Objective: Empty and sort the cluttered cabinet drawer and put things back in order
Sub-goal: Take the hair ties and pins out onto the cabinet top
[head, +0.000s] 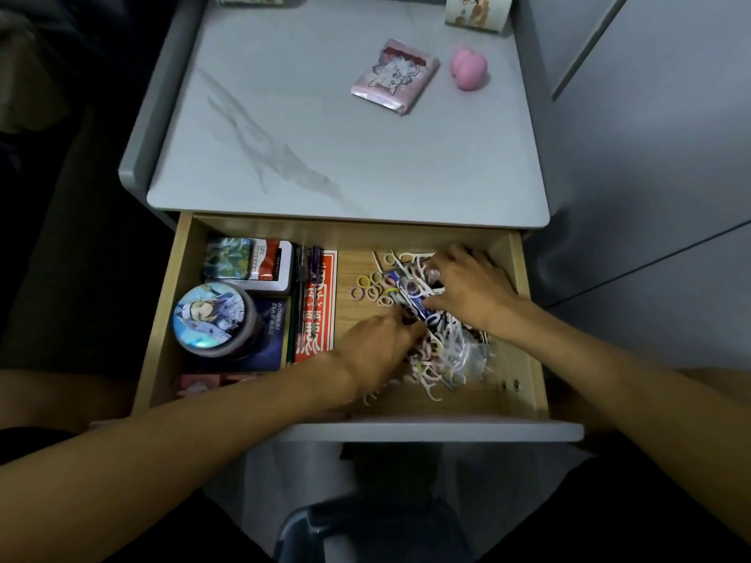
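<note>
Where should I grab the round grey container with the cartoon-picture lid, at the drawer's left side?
Come from straight above and span the round grey container across its curved side wall, just under the lid. It stands upright on a dark blue box, so its sides are raised and probably free. The left wall of the wooden drawer crowds any sideways approach.

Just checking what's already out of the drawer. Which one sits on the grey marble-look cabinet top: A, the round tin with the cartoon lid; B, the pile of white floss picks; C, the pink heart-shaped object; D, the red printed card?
C: the pink heart-shaped object lies on the grey marble-look cabinet top, near a pink printed packet; the other three are down in the open wooden drawer.
</note>
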A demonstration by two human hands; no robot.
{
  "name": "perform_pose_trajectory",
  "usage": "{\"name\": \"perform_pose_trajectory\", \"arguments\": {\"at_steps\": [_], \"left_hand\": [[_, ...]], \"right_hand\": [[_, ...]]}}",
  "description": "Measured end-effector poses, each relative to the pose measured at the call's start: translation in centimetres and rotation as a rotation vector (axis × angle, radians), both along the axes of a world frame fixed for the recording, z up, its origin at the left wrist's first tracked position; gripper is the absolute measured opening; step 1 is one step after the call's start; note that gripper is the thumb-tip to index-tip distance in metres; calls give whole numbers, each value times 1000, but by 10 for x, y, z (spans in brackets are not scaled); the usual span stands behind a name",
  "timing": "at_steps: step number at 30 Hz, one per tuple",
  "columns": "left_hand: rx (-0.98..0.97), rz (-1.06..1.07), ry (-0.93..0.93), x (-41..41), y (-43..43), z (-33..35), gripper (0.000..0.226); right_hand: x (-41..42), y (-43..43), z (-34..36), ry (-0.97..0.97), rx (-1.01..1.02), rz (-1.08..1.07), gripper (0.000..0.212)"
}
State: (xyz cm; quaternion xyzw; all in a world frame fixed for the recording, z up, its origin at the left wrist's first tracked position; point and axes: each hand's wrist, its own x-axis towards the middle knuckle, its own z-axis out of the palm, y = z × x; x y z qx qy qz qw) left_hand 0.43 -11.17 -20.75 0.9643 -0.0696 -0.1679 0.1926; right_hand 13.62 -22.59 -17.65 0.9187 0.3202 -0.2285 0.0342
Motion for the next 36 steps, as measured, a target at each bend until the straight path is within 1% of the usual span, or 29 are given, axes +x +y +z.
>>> {"name": "perform_pose_trajectory", "arguments": {"at_steps": [3,5,7,12,15,18,20,23,25,27,29,32,34,36], "left_hand": [[-39,-22,-34,4,3,0,41],[-59,-45,-60,3,4,0,39],[-66,-62,-72,3,7,0,38],[-142,-32,-61,6,18,4,24],[-217,-14,-68,7,25,12,25],[-257,1,-47,8,33,16,24],[-296,20,-50,8,36,20,27],[-334,28,-92,6,41,30,33],[-345,40,-109,5,45,37,26],[-406,89,-107,5,49,45,14],[-503,190,-84,6,53,56,7],[-641,339,-71,4,60,79,11],[-768,435,-49,3,68,95,17],[-882,549,-44,6,81,114,19]], "right_hand": [[4,-2,-2,70,87,-13,41],[4,-4,-2,83,108,10,34],[1,-4,-2,74,106,41,34],[-1,-2,-2,94,99,139,36],[5,-6,0,142,125,128,35],[8,-12,10,151,200,124,33],[5,-18,17,123,270,149,27],[0,-27,23,85,354,156,26],[-2,-31,28,69,404,138,25],[-5,-34,36,41,460,127,22],[-8,-33,46,24,521,116,20],[-10,-27,69,44,634,97,13],[-8,-19,85,48,686,85,12],[-2,-6,104,42,736,52,13]]}}
